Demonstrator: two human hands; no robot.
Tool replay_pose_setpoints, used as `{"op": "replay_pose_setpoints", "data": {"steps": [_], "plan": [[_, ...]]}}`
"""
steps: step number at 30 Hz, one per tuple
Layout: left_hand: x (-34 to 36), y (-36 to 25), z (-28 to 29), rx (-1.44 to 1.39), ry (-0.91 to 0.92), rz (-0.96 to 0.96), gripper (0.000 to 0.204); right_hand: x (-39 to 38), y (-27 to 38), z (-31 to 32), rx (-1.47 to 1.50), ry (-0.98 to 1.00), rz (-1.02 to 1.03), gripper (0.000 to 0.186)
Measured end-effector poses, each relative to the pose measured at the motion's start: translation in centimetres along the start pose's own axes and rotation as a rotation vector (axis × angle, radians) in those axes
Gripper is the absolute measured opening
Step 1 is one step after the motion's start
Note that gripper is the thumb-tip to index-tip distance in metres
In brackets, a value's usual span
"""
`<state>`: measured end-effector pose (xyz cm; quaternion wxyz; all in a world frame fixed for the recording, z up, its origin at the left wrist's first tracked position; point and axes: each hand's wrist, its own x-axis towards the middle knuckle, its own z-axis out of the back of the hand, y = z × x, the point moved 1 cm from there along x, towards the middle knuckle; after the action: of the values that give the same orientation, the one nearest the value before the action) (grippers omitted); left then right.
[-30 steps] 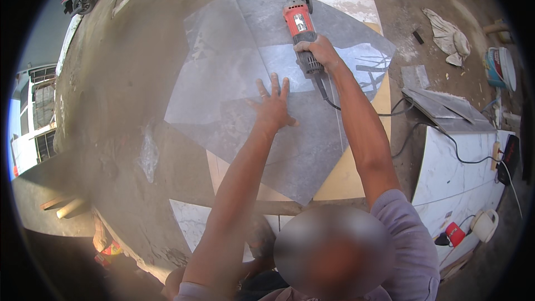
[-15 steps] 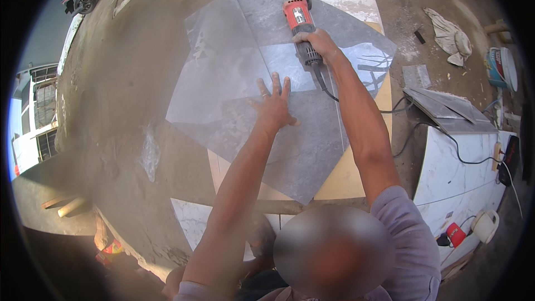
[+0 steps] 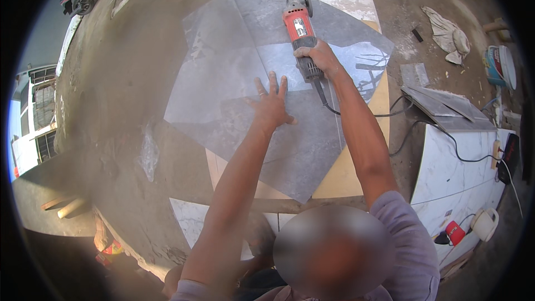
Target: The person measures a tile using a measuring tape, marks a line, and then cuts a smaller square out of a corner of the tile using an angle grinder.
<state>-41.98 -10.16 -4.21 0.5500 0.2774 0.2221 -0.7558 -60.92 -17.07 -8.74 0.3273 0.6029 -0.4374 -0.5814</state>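
Observation:
A large grey tile (image 3: 301,139) lies in front of me, a straight pale line running along its right part. My left hand (image 3: 272,106) rests flat on it with the fingers spread. In my right hand (image 3: 320,58) is a red and black angle grinder (image 3: 299,25), gripped around its body. The grinder's disc (image 3: 307,1) is at the far end, over the far part of the grey surface; whether it touches cannot be made out. A black cord (image 3: 323,97) runs from the grinder's rear toward the right.
Beige and white boards (image 3: 340,181) lie under the grey tile. To the right are a stack of grey tile pieces (image 3: 446,106), white marbled tiles (image 3: 451,161), a white jug (image 3: 485,226), a bucket (image 3: 500,67) and a cloth (image 3: 446,33). Clear plastic (image 3: 148,153) lies at left.
The grinder in my right hand has shifted very slightly down and toward me, its disc now showing more of its face. My left hand stays spread on the tile.

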Motion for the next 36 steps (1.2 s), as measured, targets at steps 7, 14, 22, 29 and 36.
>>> {"op": "replay_pose_setpoints", "data": {"steps": [7, 14, 22, 29, 36], "plan": [[0.1, -0.3, 0.1, -0.008, 0.01, -0.003, 0.139, 1.1, 0.3, 0.6, -0.012, 0.013, -0.028, 0.034], [0.0, -0.2, 0.1, -0.014, 0.017, 0.007, 0.139, 3.3, 1.7, 0.4, -0.022, 0.069, -0.06, 0.029], [0.0, -0.4, 0.2, -0.037, 0.017, 0.002, 0.138, 3.1, 0.9, 0.3, 0.032, 0.029, -0.06, 0.032], [0.0, -0.2, 0.1, -0.018, 0.017, 0.005, 0.138, -0.5, -0.1, 0.1, 0.029, -0.001, 0.007, 0.035], [0.1, -0.3, 0.0, -0.026, 0.006, -0.003, 0.138, 1.1, 0.5, 0.6, -0.004, 0.021, -0.034, 0.034]]}}
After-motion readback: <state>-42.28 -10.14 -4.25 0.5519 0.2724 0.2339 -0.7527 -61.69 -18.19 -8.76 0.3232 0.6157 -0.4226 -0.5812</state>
